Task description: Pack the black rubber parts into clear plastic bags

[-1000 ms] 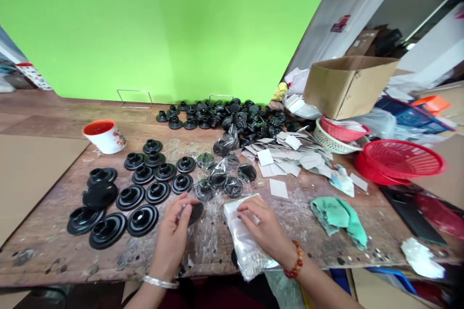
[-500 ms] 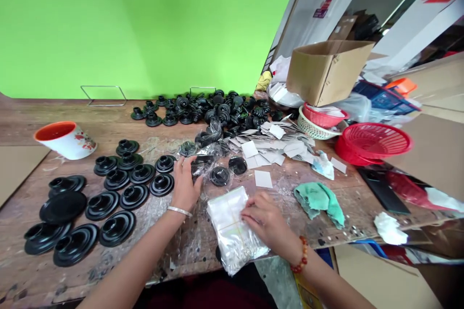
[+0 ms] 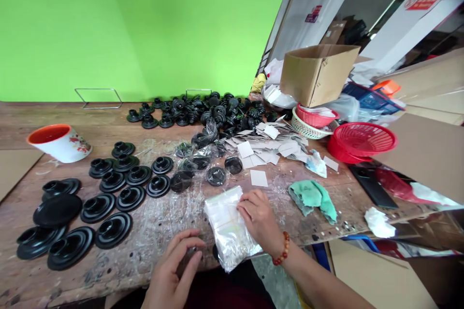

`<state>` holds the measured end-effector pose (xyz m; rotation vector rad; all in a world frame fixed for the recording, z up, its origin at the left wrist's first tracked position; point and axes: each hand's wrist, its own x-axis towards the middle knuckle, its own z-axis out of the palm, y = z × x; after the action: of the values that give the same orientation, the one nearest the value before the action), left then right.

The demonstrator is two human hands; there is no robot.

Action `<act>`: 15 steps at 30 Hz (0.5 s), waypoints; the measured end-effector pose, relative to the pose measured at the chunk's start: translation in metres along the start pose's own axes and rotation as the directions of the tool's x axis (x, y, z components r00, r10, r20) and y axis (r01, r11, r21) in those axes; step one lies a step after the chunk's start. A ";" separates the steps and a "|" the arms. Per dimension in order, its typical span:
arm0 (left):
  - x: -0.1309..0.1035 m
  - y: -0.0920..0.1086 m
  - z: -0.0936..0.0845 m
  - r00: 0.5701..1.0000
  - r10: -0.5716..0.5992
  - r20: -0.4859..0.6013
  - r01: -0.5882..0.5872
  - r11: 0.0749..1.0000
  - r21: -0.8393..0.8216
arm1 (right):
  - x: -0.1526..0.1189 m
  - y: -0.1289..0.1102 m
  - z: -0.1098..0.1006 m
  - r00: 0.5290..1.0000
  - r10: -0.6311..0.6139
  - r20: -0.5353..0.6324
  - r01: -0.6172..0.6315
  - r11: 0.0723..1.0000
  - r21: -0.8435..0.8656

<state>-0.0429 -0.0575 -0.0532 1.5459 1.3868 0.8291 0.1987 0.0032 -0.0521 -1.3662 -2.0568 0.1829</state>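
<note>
My left hand (image 3: 177, 268) hovers over the table's front edge, fingers apart and holding nothing. My right hand (image 3: 259, 215) is at the upper right edge of a stack of clear plastic bags (image 3: 232, 236), thumb and fingertips closed on a bag there. A band runs across the stack, which overhangs the front edge. Beyond the hands lie round black plastic pieces in clear bags, such as a bagged black disc (image 3: 216, 176) and a dark bagged piece (image 3: 181, 181). To the left, several unbagged black flanged pieces (image 3: 113, 231) stand in loose rows.
A heap of black pieces (image 3: 217, 111) lies along the green panel (image 3: 145, 29). White cards (image 3: 259, 178) are scattered nearby. Rightward are a green cloth (image 3: 313, 198), red baskets (image 3: 362, 140), a cardboard box (image 3: 315, 75) and a phone-like black slab (image 3: 373, 188). A cup (image 3: 61, 142) stands left.
My left hand has left the bagged black pieces and come back to the front edge, where it is empty. A dark bagged piece now lies uncovered there. My right hand stays at the bags.
</note>
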 end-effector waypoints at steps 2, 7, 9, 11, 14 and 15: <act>0.001 -0.003 -0.005 0.995 -0.094 -0.039 0.088 0.988 -0.127 | 0.007 -0.007 -0.007 0.997 0.005 -0.079 -0.007 1.000 -0.025; 0.007 0.003 -0.014 0.966 -0.257 0.031 0.252 0.907 -0.339 | 0.026 -0.030 -0.024 0.947 -0.012 -0.322 0.029 0.998 0.050; 0.008 0.013 -0.013 0.960 -0.277 0.046 0.268 0.854 -0.446 | 0.032 -0.046 -0.026 0.950 -0.009 -0.312 0.065 0.984 0.167; 0.008 0.023 -0.012 0.955 -0.289 0.058 0.271 0.782 -0.562 | 0.035 -0.065 -0.024 0.983 -0.016 -0.182 0.076 0.941 0.331; 0.009 0.031 -0.016 0.953 -0.303 -0.004 0.230 0.734 -0.640 | 0.033 -0.090 -0.013 0.981 -0.179 0.072 0.117 0.847 0.518; 0.010 0.031 -0.019 0.947 -0.312 -0.075 0.198 0.752 -0.629 | 0.032 -0.097 -0.009 0.964 -0.233 0.126 0.128 0.825 0.550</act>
<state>-0.0460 -0.0445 -0.0183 0.7668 1.2375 1.1251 0.1216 -0.0145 0.0130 -0.8219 -2.0524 0.7737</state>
